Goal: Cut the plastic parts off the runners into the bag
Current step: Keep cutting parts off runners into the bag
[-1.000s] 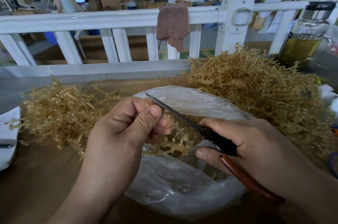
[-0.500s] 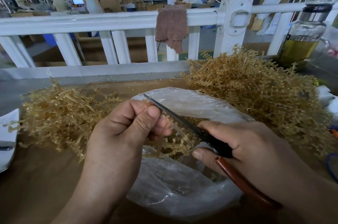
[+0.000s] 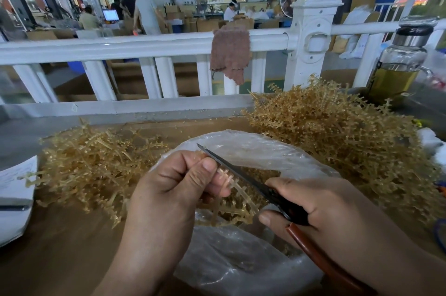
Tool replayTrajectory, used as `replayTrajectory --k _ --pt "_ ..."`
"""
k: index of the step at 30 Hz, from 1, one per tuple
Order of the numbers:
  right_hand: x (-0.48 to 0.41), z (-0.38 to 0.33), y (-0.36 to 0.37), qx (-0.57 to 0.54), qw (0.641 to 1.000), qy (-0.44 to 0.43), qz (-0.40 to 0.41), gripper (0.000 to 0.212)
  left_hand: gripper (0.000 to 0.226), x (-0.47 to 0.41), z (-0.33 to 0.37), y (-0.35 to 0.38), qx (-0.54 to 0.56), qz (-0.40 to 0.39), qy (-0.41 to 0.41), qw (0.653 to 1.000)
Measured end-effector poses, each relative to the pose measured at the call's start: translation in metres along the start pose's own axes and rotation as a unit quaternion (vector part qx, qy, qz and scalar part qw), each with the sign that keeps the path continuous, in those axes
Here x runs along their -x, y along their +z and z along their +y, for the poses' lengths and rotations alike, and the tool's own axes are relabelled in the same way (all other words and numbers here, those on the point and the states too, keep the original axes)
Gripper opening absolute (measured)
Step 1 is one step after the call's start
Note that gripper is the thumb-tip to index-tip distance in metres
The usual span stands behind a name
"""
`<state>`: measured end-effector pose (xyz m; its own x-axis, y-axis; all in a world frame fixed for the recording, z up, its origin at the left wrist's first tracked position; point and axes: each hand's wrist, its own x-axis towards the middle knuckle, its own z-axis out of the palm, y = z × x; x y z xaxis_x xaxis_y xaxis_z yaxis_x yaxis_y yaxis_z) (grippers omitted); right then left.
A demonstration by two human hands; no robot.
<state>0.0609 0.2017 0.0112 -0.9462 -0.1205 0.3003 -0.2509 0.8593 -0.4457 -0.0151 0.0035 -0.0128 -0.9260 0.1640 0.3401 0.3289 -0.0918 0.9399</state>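
runner (image 3: 237,188): one amber toothed strip, above one bag (image 3: 253,148) at worktop (image 3: 60,235) near edge | left hand (image 3: 169,189) pinched it, fingers curled | right hand (image 3: 325,211) gripped one scissors (image 3: 231,168) | heaps: two, left heap (image 3: 91,165), right heap (image 3: 337,136)

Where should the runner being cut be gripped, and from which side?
Pinch the runner at its upper-left end, coming from the left, as the left grip does. It is a thin stem with side branches, and that hold leaves its length free over the bag for the scissors coming from the right.
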Motion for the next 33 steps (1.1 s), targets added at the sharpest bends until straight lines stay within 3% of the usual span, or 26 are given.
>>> replayTrajectory --k 8,15,19,30,33 --pt "0.0 0.003 0.002 -0.012 0.999 0.037 -0.016 0.07 0.026 -0.001 0.001 0.0 0.027 -0.017 -0.028 0.999" --pt "-0.001 0.006 0.004 -0.125 0.991 0.048 -0.013 0.04 0.03 -0.002 0.005 -0.003 0.04 -0.015 -0.052 0.998" --pt "-0.001 0.005 0.009 -0.291 0.955 0.045 0.033 0.048 0.024 -0.002 0.006 0.0 0.071 -0.037 -0.069 0.994" --pt "0.0 0.005 0.032 -0.394 0.918 0.021 0.04 0.043 0.028 0.007 0.002 0.006 -0.031 -0.031 -0.031 0.999" --pt "-0.002 0.008 0.033 -0.467 0.879 -0.006 0.092 0.041 0.034 0.005 0.0 0.005 0.003 0.012 -0.045 0.999"
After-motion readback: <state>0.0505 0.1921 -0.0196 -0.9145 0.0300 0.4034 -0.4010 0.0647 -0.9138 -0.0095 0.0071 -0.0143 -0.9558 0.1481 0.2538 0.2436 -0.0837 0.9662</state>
